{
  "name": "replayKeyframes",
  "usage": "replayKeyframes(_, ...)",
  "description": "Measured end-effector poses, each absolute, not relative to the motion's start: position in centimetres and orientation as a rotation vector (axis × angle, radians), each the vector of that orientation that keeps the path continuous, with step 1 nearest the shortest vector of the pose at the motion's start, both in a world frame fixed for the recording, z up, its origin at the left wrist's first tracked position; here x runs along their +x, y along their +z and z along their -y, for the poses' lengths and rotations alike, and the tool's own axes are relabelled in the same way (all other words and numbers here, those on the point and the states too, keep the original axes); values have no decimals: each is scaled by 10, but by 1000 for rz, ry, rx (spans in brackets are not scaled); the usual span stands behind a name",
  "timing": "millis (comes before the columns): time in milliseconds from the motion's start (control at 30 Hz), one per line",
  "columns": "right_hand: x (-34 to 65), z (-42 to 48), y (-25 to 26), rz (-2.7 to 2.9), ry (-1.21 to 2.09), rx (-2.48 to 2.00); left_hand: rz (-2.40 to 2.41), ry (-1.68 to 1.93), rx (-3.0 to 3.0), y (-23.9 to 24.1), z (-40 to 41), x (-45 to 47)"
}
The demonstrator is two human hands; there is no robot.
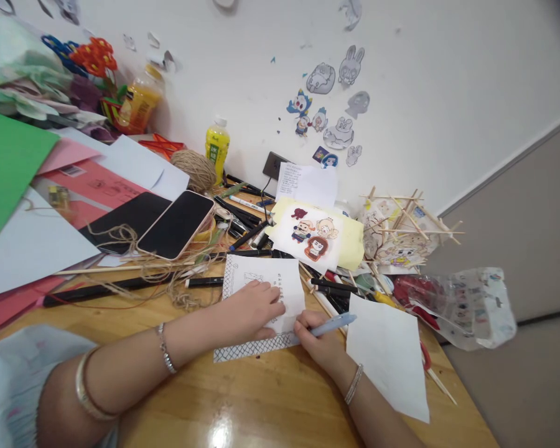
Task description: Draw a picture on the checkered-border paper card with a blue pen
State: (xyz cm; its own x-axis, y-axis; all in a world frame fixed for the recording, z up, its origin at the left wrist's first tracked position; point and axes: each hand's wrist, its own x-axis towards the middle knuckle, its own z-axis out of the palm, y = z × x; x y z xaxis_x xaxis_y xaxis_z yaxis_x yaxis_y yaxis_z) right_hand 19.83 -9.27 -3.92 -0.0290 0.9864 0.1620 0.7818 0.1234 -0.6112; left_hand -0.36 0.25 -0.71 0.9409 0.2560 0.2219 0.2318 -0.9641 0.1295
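Observation:
My left hand (251, 309) lies flat, fingers together, on a small white sheet (264, 281) with a cross-hatched border and a line drawing, pinning it to the wooden table (242, 398). My right hand (318, 341) grips a light blue pen (336, 322) at the sheet's lower right corner, its tip on the paper. Both wrists wear bracelets.
A blank white sheet (391, 354) lies right of my hand. Behind are black markers (242, 218), a sticker sheet of cartoon figures (310, 238), two phones (176, 224), a twine ball (195, 169), loose twine, a wooden stick frame (407, 225), a plastic bag (466, 305), coloured paper and bottles.

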Motion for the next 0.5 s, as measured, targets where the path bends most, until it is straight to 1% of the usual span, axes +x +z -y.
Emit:
replayKeyframes(300,194,95,-34,1895,452,-1695,-351,449,3004,-12,-4,-3)
replayKeyframes(500,195,96,-37,1930,481,-1691,-361,399,2992,-11,-3,-4)
